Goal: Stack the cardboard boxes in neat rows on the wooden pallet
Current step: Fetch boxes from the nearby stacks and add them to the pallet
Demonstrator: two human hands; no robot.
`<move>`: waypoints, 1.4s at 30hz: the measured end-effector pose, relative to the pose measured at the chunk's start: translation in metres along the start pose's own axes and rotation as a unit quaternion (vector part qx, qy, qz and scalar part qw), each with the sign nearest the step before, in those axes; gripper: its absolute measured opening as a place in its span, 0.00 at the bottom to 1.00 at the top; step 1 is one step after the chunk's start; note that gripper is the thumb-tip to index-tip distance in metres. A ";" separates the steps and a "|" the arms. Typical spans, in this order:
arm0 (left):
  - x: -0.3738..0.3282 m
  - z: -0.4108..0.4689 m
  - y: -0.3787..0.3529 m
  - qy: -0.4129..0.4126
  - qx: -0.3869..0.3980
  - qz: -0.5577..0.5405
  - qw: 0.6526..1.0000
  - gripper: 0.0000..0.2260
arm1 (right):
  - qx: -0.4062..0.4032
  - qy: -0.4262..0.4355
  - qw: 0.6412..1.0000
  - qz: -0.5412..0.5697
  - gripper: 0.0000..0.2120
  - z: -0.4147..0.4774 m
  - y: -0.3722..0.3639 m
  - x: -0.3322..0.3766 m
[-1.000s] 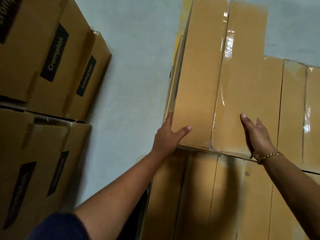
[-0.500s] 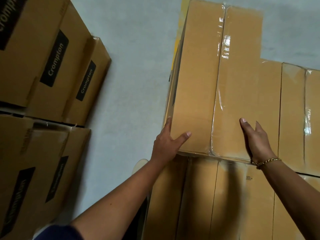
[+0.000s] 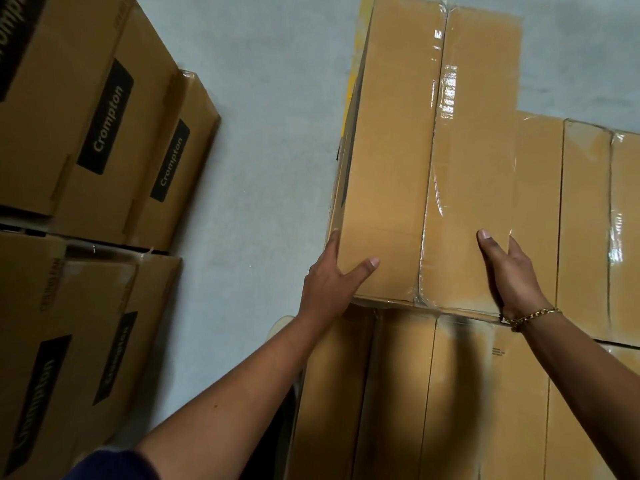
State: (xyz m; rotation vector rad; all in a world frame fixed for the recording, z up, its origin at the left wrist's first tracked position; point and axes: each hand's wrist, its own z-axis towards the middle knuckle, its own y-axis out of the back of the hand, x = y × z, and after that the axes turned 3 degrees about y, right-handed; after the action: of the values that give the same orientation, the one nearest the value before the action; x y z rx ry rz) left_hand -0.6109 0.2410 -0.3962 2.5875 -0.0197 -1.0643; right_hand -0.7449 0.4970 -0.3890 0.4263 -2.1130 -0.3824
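Observation:
A long taped cardboard box (image 3: 391, 150) lies on top of a layer of similar boxes (image 3: 585, 220), raised above them. My left hand (image 3: 329, 289) presses its near left corner, thumb flat on the top and fingers along the left side. At the box's right edge my right hand (image 3: 512, 271) has its thumb on the top and straight fingers down the right side. More boxes of the lower layer (image 3: 398, 393) run towards me under my arms. The wooden pallet is hidden beneath the stack.
A separate stack of boxes printed "Crompton" (image 3: 86, 133) fills the left side. Between the two stacks runs a strip of bare grey floor (image 3: 259, 168). A yellow floor line (image 3: 353, 64) shows beside the top box's far left edge.
Both hands keep the same places on the top box. Box and hands sit slightly lower in view than a second ago.

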 end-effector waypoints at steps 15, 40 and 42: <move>0.001 0.000 0.004 0.006 0.003 0.015 1.000 0.50 | 0.008 -0.015 1.000 -0.014 0.51 0.006 0.000 -0.011; -0.124 -0.143 0.123 -0.134 0.013 0.210 0.968 0.43 | 0.007 0.091 0.981 -0.169 0.42 -0.242 0.070 0.125; -0.123 -0.182 0.135 -0.149 0.004 0.204 0.967 0.43 | 0.010 0.103 0.982 -0.156 0.42 -0.281 0.072 0.129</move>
State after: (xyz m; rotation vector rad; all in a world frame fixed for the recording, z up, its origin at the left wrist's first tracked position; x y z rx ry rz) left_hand -0.5589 0.1870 -0.1491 2.2607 -0.6030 -1.2713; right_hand -0.5865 0.4745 -0.1146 0.7792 -1.8520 -0.4749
